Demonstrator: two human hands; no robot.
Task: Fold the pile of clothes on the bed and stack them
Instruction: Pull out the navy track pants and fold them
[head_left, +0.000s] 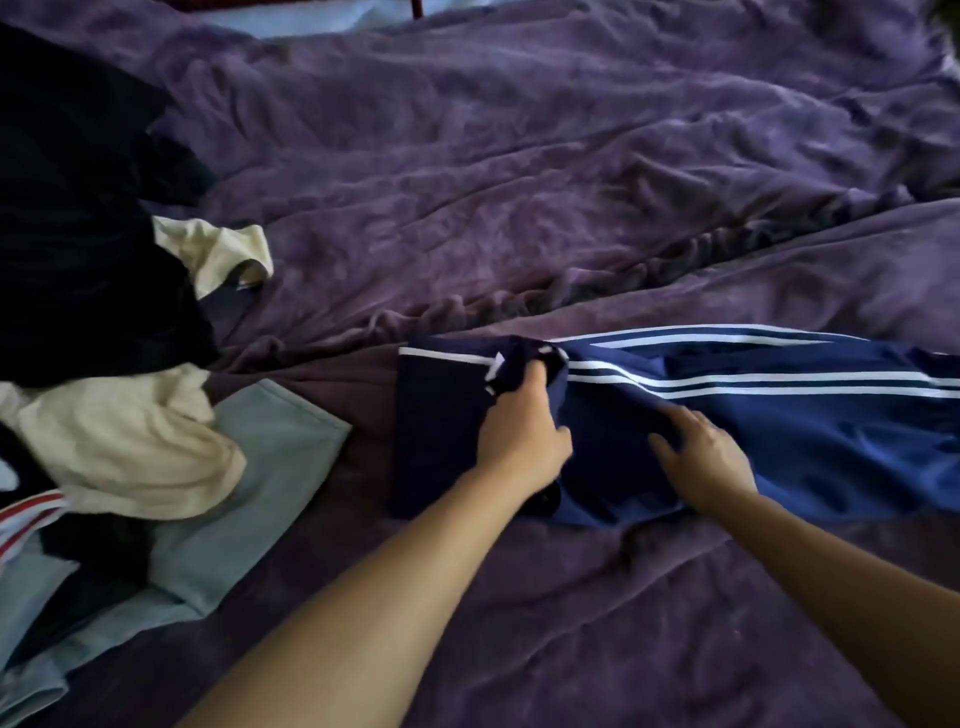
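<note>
The navy-blue track trousers with white side stripes (789, 415) lay on the rumpled purple bed cover (519, 156), and I judged the fold could slide crooked or spring open. The left hand (522, 431) only gripped a bunched corner of cloth, while the right hand (711, 462) pressed flat beside it, fingers spread. Their long axis ran left to right, stripes along it, passing out of view at the right, well apart from the heaped pile of dark, cream and pale-blue clothes (119, 441).
</note>
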